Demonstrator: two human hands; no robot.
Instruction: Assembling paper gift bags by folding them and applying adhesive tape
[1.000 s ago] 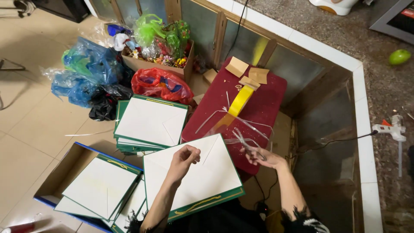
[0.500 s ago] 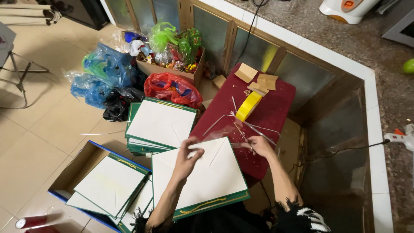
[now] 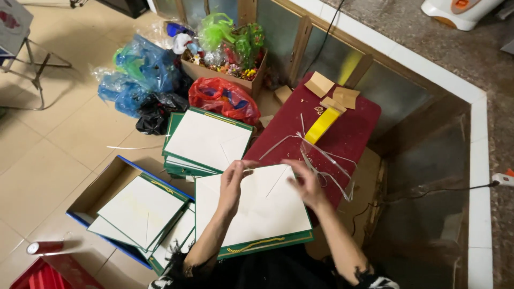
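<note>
**Flat white folder, hands at its top edge**

Both hands work at the far edge of a white folder [image 3: 257,214] with a green border, lying flat in front of the person. The left hand [image 3: 233,184] sits at the folder's 11 o'clock corner, fingers curled in and seemingly pinching something small there; I cannot tell what. The right hand [image 3: 308,182] is blurred at about 1 o'clock, fingers loosely spread, right by thin clear strips [image 3: 321,158] that trail off the red surface [image 3: 342,128].

The folder looks light, stiff enough to lift as a board, and smooth, so probably a bit slippery. I'd take it by the green edges, thumb on top, not by the white middle, where a crease shows. The strips look limp and springy, best pinched near an end.

At 10 o'clock lies a stack [image 3: 206,142] of matching folders; more sit in a box [image 3: 99,187] at 8 o'clock.
</note>
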